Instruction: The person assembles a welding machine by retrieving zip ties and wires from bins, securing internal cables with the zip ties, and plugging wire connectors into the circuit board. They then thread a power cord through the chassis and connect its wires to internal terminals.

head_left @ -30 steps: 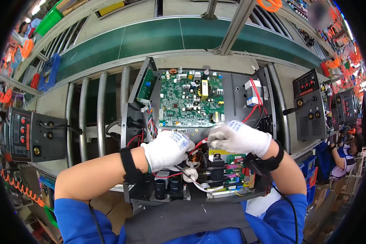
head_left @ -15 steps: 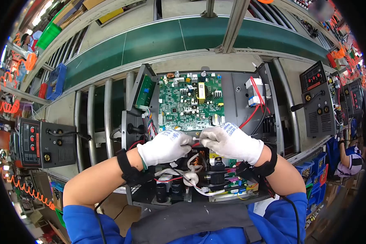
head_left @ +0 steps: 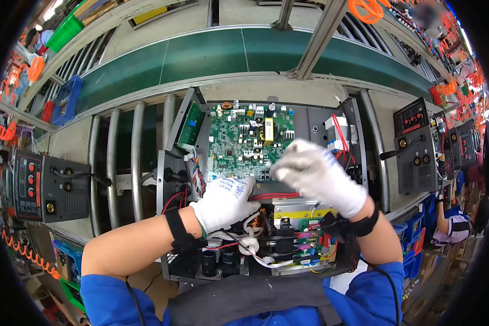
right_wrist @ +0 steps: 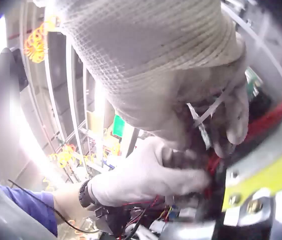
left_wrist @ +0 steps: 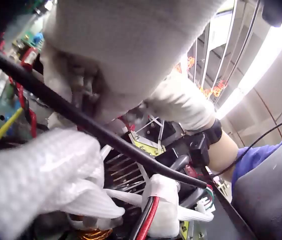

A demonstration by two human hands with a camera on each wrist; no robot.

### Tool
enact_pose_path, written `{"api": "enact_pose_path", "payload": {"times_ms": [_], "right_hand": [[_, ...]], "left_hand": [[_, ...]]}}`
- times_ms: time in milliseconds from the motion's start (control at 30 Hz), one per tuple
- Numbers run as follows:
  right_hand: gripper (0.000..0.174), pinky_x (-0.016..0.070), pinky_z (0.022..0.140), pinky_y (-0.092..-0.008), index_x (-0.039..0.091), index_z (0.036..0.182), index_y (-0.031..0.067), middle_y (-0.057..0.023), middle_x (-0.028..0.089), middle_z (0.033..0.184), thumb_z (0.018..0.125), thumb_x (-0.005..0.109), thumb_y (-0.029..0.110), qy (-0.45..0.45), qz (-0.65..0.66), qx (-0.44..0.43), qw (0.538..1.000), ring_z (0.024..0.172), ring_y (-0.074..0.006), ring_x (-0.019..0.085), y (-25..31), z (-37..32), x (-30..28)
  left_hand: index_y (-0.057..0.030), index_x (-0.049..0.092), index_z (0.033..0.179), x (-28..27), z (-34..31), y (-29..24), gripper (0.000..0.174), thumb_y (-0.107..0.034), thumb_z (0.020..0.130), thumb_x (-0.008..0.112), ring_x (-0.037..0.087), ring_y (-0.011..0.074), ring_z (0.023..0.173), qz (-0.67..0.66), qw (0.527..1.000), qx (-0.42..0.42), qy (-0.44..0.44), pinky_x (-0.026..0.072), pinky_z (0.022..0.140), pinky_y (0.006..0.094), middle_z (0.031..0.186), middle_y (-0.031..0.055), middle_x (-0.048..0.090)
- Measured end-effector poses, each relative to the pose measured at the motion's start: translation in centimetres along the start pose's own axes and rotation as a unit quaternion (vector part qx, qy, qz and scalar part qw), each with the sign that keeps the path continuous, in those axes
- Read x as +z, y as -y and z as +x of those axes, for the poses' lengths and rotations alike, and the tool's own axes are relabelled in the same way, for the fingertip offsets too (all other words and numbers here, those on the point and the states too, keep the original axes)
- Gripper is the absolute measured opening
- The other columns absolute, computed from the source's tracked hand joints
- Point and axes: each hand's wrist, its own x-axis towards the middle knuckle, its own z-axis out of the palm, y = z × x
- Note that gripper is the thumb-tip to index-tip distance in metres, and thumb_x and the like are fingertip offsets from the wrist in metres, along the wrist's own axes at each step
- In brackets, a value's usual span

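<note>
An opened machine chassis (head_left: 315, 114) lies in front of me, with a green circuit board (head_left: 239, 141) in its rear half. My left hand (head_left: 227, 200), in a white knit glove, grips a bundle of red wires (head_left: 276, 195) at the board's near edge. Above those wires, slightly right, is my gloved right hand (head_left: 318, 174), fingers curled. In the right wrist view it pinches a thin white cable tie (right_wrist: 212, 111); the fingers cover part of it. Below my left hand sits a white-wrapped ring (head_left: 249, 245) with wires through it, also seen in the left wrist view.
Metal rollers (head_left: 137, 157) run under the chassis. A finished-looking machine with red knobs stands at left (head_left: 54, 187), a similar machine (head_left: 415, 144) at right. Black capacitors (head_left: 208, 263) fill the near compartment. Behind runs a green conveyor belt (head_left: 201, 54). Another person (head_left: 452, 225) is at far right.
The hands came together at the red wires half a second ago, a small pale piece between them. Since then my right hand has risen up and right; the left has stayed near the wires.
</note>
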Motion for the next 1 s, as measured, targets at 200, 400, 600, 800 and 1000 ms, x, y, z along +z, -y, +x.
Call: {"api": "enact_pose_path", "payload": {"times_ms": [200,400,600,800,1000], "right_hand": [[0.020,0.0481,0.068,-0.0229,0.070,0.100,-0.0035,-0.0037,0.066,0.085,0.090,0.062,0.012,-0.027,0.233,0.158,0.959,0.077,-0.0065,0.058,1.1,1.4,-1.3],[0.014,0.0490,0.063,-0.0226,0.066,0.094,-0.0018,-0.0024,0.064,0.078,0.092,0.057,0.008,-0.080,0.207,0.194,0.955,0.069,-0.0072,0.059,-0.6,1.8,0.4],[0.017,0.0471,0.059,-0.0253,0.066,0.094,0.0001,-0.0044,0.063,0.073,0.092,0.056,0.013,-0.026,0.181,0.213,0.960,0.064,-0.0084,0.057,-1.7,2.1,2.5],[0.014,0.0476,0.059,-0.0237,0.067,0.094,-0.0001,-0.0005,0.064,0.074,0.092,0.058,0.010,-0.024,0.208,0.211,0.955,0.064,-0.0066,0.056,-2.0,2.2,2.8],[0.017,0.0463,0.055,-0.0268,0.070,0.099,0.0099,-0.0033,0.062,0.068,0.089,0.060,0.019,0.070,0.044,0.119,0.989,0.055,-0.0106,0.058,-1.2,1.8,3.1]], "left_hand": [[-0.0064,0.060,0.093,1.9,0.9,0.5,0.026,-0.030,0.084,0.063,0.067,0.0311,0.075,0.066,0.996,0.052,-0.018,0.0514,0.066,0.0429,0.076,0.0123,0.065],[-0.0055,0.060,0.092,-1.3,-0.8,1.8,0.025,-0.028,0.083,0.065,0.067,0.0304,0.074,0.010,0.997,0.080,0.000,0.0520,0.064,0.0408,0.077,0.0128,0.066],[-0.0074,0.061,0.091,-2.2,-1.8,2.1,0.020,-0.027,0.085,0.062,0.067,0.0292,0.075,0.069,0.996,0.057,-0.001,0.0522,0.065,0.0402,0.073,0.0104,0.066],[-0.0082,0.062,0.090,-1.9,-2.3,2.5,0.016,-0.024,0.086,0.059,0.066,0.0287,0.075,0.060,0.994,0.082,0.032,0.0521,0.064,0.0396,0.074,0.0107,0.064],[-0.0098,0.061,0.098,-1.9,-1.2,0.5,0.018,-0.017,0.082,0.058,0.067,0.0250,0.073,0.176,0.944,0.279,0.036,0.0523,0.060,0.0370,0.073,0.0092,0.063]]}}
